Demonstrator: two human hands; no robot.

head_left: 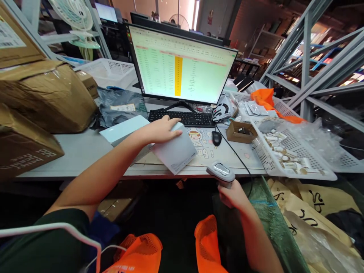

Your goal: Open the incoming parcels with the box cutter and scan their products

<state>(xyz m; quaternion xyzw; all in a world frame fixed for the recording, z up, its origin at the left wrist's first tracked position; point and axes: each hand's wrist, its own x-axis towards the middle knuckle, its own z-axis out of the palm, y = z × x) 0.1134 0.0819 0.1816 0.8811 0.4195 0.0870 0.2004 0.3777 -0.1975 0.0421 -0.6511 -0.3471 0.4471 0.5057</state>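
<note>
One white box (176, 149) in left hand (162, 130), one scanner (221, 171) in right hand (233, 194).

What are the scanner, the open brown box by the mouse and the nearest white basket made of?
Scanner: probably hard plastic, from its smooth grey shell and glossy top. Open brown box: likely cardboard, matte with thin flat walls. White basket: seemingly smooth moulded plastic, its pale walls pierced by regular holes.

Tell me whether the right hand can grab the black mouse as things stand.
Probably not yet: the right hand holds the scanner, though the mouse lies uncovered on the desk mat nearby.
</note>
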